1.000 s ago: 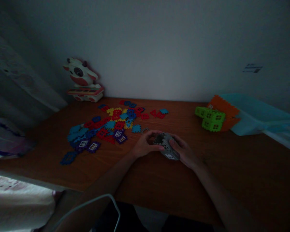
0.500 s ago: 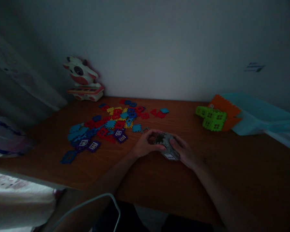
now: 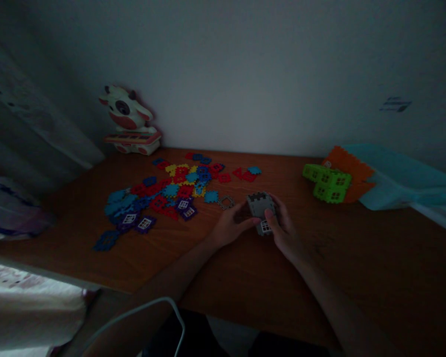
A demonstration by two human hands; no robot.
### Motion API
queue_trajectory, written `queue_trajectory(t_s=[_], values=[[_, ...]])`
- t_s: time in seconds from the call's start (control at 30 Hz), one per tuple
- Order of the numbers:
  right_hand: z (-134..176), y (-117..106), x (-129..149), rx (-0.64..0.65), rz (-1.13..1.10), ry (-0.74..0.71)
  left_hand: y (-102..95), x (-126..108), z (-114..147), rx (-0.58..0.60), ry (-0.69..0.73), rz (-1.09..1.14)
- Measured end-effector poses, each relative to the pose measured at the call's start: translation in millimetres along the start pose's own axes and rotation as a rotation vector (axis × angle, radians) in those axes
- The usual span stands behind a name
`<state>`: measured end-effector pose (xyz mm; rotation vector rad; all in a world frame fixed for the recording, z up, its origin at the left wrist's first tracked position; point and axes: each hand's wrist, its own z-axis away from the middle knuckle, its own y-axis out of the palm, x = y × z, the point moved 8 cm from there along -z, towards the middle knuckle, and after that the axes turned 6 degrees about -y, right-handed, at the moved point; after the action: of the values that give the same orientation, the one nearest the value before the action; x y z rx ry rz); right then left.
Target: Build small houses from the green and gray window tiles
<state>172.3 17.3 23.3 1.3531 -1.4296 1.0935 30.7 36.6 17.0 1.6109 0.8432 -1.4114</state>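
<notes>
A small grey block house (image 3: pixel 260 207) made of interlocking tiles stands upright on the brown table (image 3: pixel 223 277), near the middle. My right hand (image 3: pixel 284 229) wraps its right side, thumb on a window tile at the front. My left hand (image 3: pixel 230 227) presses against its left lower side with the fingertips. Just left of it a single grey frame tile (image 3: pixel 226 202) lies flat on the table. The room is dim.
A pile of red, blue, yellow and purple tiles (image 3: pixel 163 196) spreads across the table's left. A green and orange block build (image 3: pixel 332 181) sits at the right beside a light blue plastic bag (image 3: pixel 401 178). A cow-shaped toy (image 3: pixel 130 124) stands by the wall. A white cable (image 3: pixel 152 307) loops below.
The grey house was lying tilted between both hands; now it stands upright and slightly farther away. My left hand has slid off its top, uncovering the loose grey frame tile.
</notes>
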Motion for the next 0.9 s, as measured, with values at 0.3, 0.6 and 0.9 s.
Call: queue_trajectory(t_s=[0.3, 0.6, 0.9], values=[[-5.6, -4.0, -7.0, 0.092, -0.131, 0.073, -1.6, -12.4, 5.8, 0.047, 0.060, -0.135], [-8.0, -15.3, -12.3, 0.238, -0.097, 0.127, -12.8, -30.9, 9.1, 0.109, 0.228, -0.450], [-5.9, -10.9, -16.5, 0.317, -0.086, 0.075, -22.8, -24.7, 5.7, 0.062, 0.206, -0.484]])
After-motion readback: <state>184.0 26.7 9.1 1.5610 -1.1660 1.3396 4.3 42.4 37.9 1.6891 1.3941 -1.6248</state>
